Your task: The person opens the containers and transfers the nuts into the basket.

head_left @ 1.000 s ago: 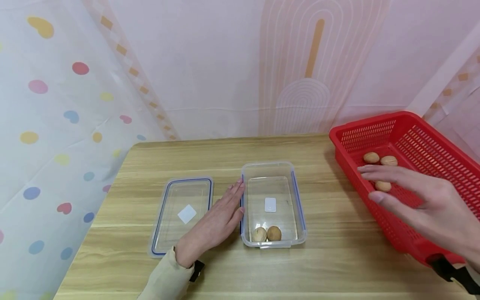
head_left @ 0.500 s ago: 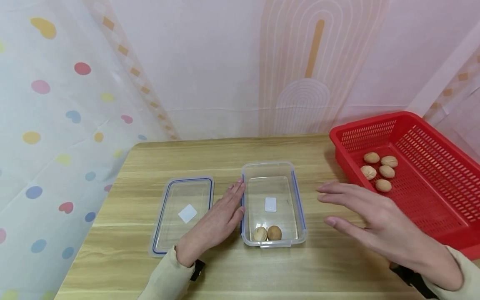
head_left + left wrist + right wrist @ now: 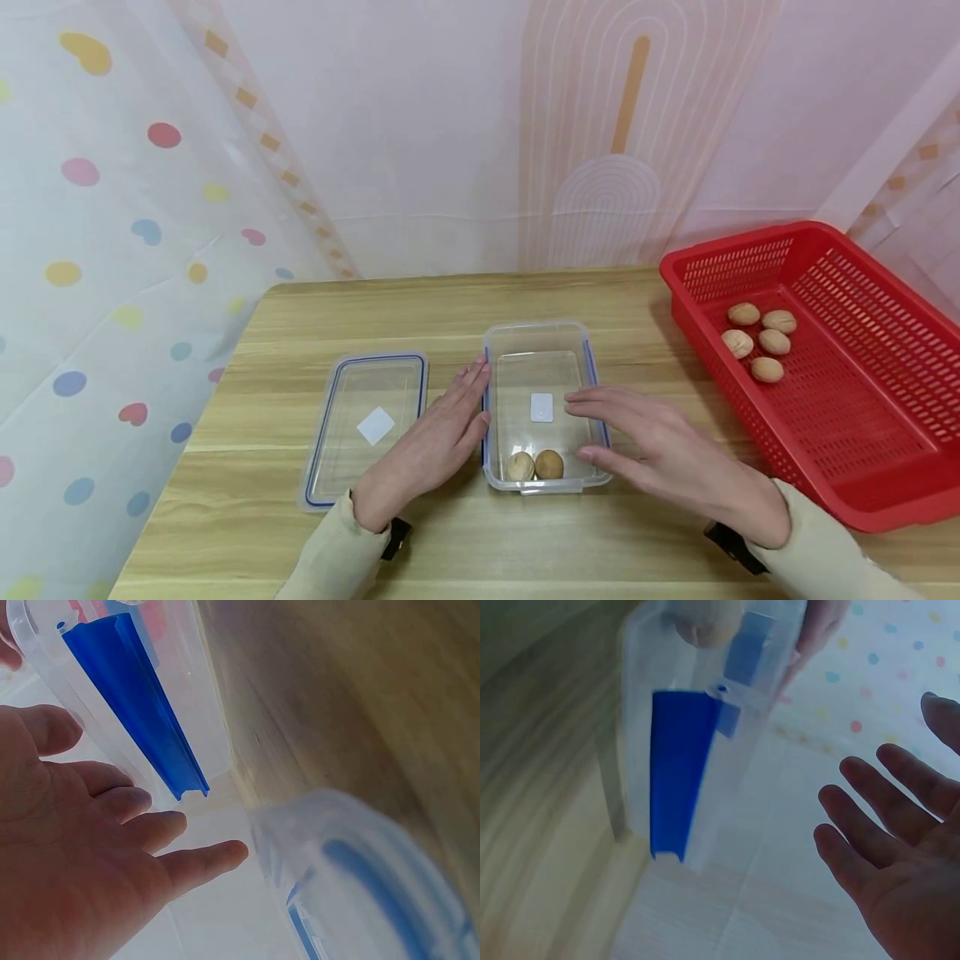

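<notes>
A clear plastic food container [image 3: 536,367] with blue side clips stands without its lid mid-table. Inside, against its near wall, sit a pale walnut [image 3: 521,467] and a browner walnut [image 3: 549,465]. Along the container's left side lies my left hand [image 3: 435,446], fingers extended against the rim. My right hand [image 3: 660,446] is over the container's right edge, its fingertips above the interior. The right wrist view shows that hand's fingers [image 3: 889,799] spread with nothing between them. A blue clip [image 3: 139,705] hangs beside the left hand in the left wrist view.
The container's clear lid [image 3: 375,383] with a blue seal lies flat at the left. On the right, a red plastic basket [image 3: 855,433] holds several walnuts [image 3: 774,342] near its left wall. A printed cloth [image 3: 420,142] hangs behind the table.
My right hand has travelled left from over the red basket, across the table, to the container's right edge. Walnuts it covered in the basket now show. My left hand stays put.
</notes>
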A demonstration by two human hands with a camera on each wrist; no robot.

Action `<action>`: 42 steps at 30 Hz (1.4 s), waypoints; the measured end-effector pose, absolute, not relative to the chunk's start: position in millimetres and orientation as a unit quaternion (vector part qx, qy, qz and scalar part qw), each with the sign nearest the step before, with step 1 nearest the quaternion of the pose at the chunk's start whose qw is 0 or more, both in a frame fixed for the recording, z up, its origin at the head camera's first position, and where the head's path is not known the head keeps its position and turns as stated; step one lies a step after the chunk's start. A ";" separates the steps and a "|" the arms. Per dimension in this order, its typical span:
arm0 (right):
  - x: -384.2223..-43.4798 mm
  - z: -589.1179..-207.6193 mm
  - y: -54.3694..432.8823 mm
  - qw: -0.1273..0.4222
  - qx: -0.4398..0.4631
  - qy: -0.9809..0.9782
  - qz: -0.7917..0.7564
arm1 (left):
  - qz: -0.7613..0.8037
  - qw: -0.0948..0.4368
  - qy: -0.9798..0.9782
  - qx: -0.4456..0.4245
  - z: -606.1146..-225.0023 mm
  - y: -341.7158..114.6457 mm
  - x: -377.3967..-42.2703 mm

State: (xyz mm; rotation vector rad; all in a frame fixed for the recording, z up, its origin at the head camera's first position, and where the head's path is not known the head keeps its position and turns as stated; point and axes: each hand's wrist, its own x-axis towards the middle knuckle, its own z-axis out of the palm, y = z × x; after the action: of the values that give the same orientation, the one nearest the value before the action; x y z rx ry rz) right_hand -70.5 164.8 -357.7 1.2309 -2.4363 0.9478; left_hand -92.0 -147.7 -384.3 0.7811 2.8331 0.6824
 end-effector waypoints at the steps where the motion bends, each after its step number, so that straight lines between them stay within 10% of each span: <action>1: -71.6 -359.3 162.0 0.112 0.421 -0.837 0.332 | 0.226 0.062 0.937 0.258 -384.3 -147.7 -92.0; 23: -103.4 -374.2 114.0 -0.091 0.411 -0.858 0.293 | 0.231 0.065 0.937 0.255 -384.3 -148.0 -92.8; 42: -111.2 -383.3 93.5 -0.144 0.465 -0.846 0.218 | 0.234 0.069 0.936 0.254 -383.7 -148.0 -92.5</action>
State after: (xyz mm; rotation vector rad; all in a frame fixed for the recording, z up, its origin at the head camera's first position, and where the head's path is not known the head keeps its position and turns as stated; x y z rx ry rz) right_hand -111.2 93.5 -383.3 1.6125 -2.9320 0.7566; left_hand -92.5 -148.0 -383.7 0.7636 2.8179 0.7038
